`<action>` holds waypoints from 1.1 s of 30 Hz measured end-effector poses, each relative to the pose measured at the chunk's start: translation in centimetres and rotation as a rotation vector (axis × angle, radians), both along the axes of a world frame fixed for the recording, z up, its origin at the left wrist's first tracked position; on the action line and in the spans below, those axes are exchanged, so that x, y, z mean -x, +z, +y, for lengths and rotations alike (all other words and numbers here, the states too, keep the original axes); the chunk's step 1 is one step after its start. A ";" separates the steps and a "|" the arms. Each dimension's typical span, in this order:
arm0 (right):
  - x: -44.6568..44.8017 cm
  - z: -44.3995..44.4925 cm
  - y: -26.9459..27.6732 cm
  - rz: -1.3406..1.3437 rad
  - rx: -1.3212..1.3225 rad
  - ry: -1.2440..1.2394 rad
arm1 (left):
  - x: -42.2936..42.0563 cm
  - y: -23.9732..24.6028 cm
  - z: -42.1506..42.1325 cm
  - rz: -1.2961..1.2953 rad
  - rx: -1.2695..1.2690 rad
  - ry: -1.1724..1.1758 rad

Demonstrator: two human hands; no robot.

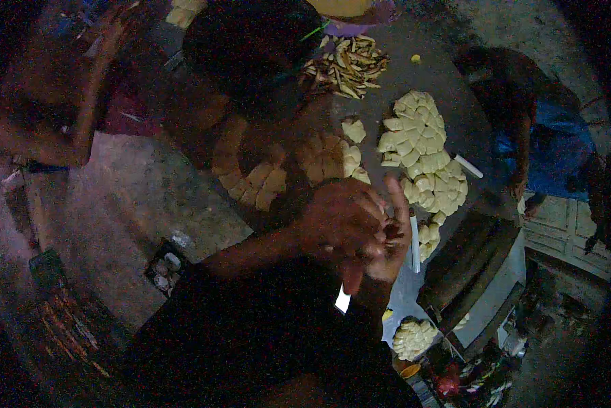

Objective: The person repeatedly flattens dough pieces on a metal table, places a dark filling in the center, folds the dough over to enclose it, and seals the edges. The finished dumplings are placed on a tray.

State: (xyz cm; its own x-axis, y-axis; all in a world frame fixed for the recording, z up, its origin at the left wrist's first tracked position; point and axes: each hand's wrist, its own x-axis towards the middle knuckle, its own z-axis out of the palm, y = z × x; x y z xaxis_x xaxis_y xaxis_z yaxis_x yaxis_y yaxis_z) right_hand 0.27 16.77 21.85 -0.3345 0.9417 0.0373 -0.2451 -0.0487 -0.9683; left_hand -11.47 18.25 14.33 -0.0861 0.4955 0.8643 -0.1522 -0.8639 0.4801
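My left hand (338, 217) reaches in from the left and lies against my right hand (400, 237) in front of me. One finger of the right hand points up and away. The picture is dark and blurred, so anything held between the fingers cannot be made out. Just right of the hands are a white rod (415, 245) and small pale, cream-coloured cut pieces (428, 239). Beyond them spreads a larger cluster of such pieces (417, 130), set close together on a dark surface (372, 115). A bright white patch (342, 299) shows below my hands.
Brownish strips (354, 64) lie heaped at the far end, near a purple basin (382, 15). A second white rod (468, 166) rests beside the cluster. More pale pieces (415, 337) sit at lower right. One person (530, 122) is at right, another (89, 92) at left.
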 end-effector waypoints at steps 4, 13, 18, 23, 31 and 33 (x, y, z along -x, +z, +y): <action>0.3 1.8 -2.1 -0.011 0.327 -0.087 | 0.4 0.8 0.1 -0.312 0.532 -0.261; -0.9 8.5 -4.0 0.273 0.307 -0.242 | 8.8 -9.6 9.4 0.533 0.935 0.517; 8.2 15.7 -1.6 -0.356 -0.163 0.280 | 9.1 -15.7 14.0 0.810 1.034 0.693; 25.3 19.9 0.9 -1.053 -0.584 0.978 | 9.3 -15.3 12.2 0.743 1.048 0.707; 30.0 21.3 -7.5 -1.000 -1.021 1.016 | 9.9 -10.8 -2.6 0.386 1.029 0.665; 28.9 20.9 -8.1 -0.903 -0.985 0.988 | 10.0 -9.8 -6.8 0.285 1.086 0.676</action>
